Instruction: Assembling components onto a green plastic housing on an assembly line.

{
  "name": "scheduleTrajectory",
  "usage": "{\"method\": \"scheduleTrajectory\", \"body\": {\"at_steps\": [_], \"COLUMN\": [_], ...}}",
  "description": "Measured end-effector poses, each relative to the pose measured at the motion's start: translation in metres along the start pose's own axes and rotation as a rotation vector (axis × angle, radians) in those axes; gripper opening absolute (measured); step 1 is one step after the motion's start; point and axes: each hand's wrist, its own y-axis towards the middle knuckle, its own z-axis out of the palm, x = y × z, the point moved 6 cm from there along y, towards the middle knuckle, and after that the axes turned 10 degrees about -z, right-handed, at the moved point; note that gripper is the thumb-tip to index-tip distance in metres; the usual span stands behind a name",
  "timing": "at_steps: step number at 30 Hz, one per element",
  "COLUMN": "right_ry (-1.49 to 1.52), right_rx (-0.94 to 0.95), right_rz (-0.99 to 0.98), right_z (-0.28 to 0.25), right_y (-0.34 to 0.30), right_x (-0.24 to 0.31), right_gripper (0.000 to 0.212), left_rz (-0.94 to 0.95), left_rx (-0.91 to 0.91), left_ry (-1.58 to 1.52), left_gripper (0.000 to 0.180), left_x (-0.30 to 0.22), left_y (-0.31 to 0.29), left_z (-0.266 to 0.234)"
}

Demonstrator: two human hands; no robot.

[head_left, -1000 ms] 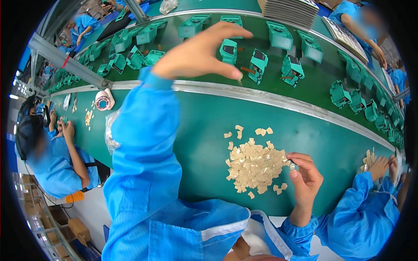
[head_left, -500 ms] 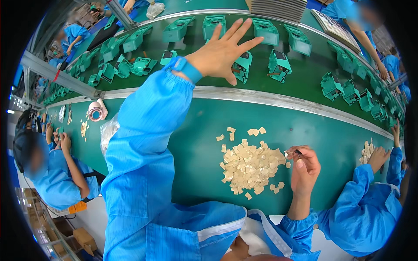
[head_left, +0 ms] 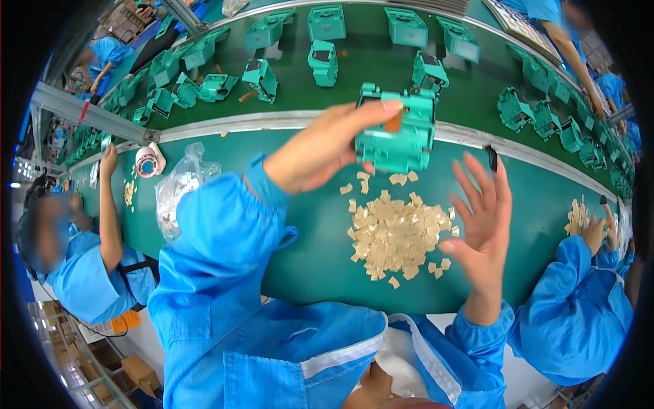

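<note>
My left hand (head_left: pixel 325 146) grips a green plastic housing (head_left: pixel 398 140) between thumb and fingers, holding it up over the worktable's far edge. An orange strip shows on the housing near my thumb. To its right my right hand (head_left: pixel 484 218) is raised with fingers spread, and a black cover (head_left: pixel 492 158) sits on a fingertip. Below the housing lies a loose pile of small cream-coloured pieces (head_left: pixel 395 235), with several strays around it. Whether a piece clings to my right thumb I cannot make out.
Beyond a metal rail (head_left: pixel 272 121), a green conveyor (head_left: pixel 368 61) carries rows of similar housings (head_left: pixel 327 63). A clear plastic bag (head_left: pixel 180 194) and a pink-and-white tape roll (head_left: pixel 148 162) lie to the left. Co-workers in blue sit on the left (head_left: pixel 95 259) and right (head_left: pixel 579 307).
My left hand has come back from the conveyor, now with a housing in it. My right hand has risen from beside the pile and its fingers have spread.
</note>
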Motion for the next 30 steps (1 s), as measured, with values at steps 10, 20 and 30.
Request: {"method": "scheduleTrajectory", "body": {"at_steps": [10, 20, 30], "right_ry": [0.427, 0.378, 0.344], "right_rx": [-0.176, -0.09, -0.14], "right_rz": [0.149, 0.26, 0.145], "right_z": [0.056, 0.056, 0.067], "right_y": [-0.007, -0.013, -0.023], "right_x": [0.003, 0.012, 0.023], "right_gripper": [0.095, 0.092, 0.084], "left_rz": [0.224, 0.24, 0.352], "left_rx": [0.022, 0.002, -0.091], "left_ry": [-0.132, -0.426, -0.686], "left_gripper": [0.077, 0.119, 0.07], "left_x": [0.063, 0.069, 0.092], "left_y": [-0.07, -0.087, -0.08], "left_z": [0.028, 0.008, 0.042]}}
